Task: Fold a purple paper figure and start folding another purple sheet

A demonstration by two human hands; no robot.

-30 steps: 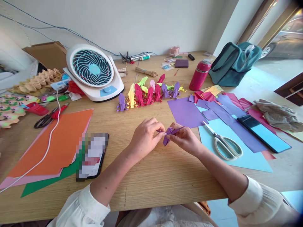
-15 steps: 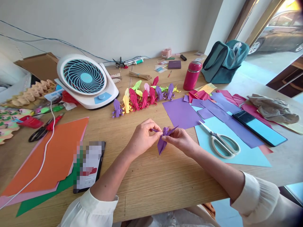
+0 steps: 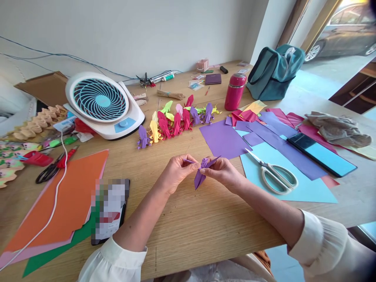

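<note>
Just one origami (image 3: 200, 178) between two hands (image 3: 178, 173) (image 3: 228, 175)

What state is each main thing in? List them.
Purple paper, folded, held
Left hand, pinching
Right hand, pinching
White scissors, closed
Bottle, upright, capped
Bag, standing
Left phone, screen lit
Right phone, lying flat
Fan, tilted back, spinning unclear
Paper figures, folded
Orange paper, flat
</note>
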